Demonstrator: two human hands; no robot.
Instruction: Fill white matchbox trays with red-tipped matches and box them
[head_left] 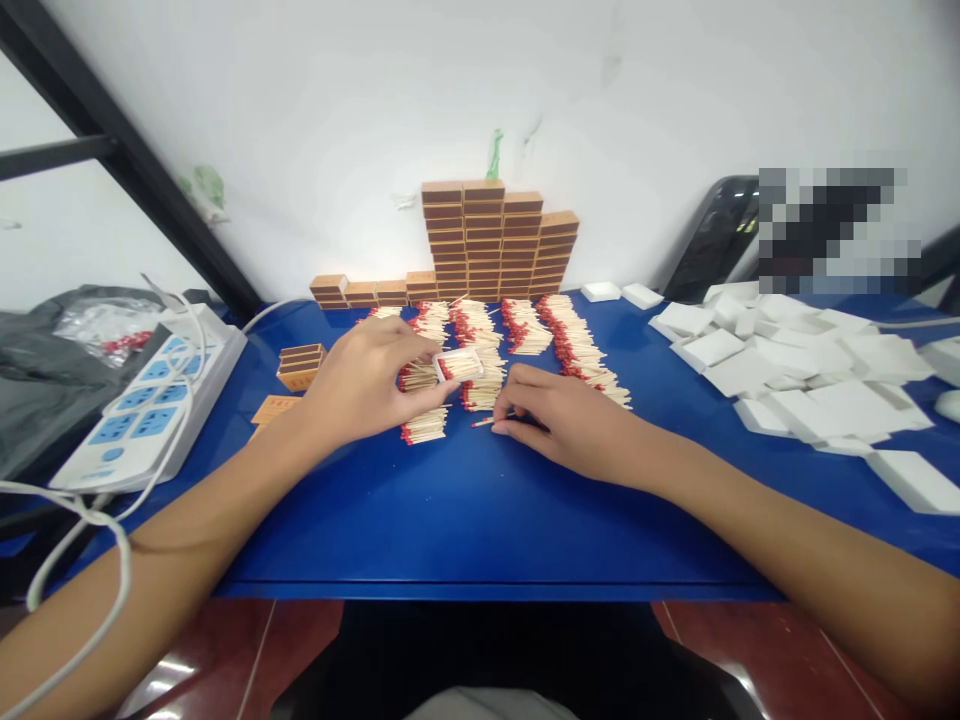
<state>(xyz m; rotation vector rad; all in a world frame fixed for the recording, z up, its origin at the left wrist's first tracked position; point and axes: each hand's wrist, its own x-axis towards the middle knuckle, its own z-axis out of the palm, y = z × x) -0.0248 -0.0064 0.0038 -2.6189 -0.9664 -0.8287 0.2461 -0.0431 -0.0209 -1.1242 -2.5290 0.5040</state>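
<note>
My left hand (pixel 375 380) grips a small white matchbox tray (pixel 459 366) between thumb and fingers, and red-tipped matches fill it. To the right, my right hand (pixel 544 415) is low over the blue table, its fingertips pinched on a match (pixel 482 422) whose red head points left. Rows of loose red-headed matches lie around and behind both hands, with one long row (pixel 581 350) just beyond my right hand and a bundle (pixel 425 425) below the held tray.
Stacked matchboxes (pixel 484 245) stand against the wall, with a smaller stack (pixel 301 367) at left. White empty trays (pixel 810 360) are heaped on the right near a phone (pixel 709 235). A power strip (pixel 150 400) with white cables lies left beside a dark plastic bag (pixel 45 370).
</note>
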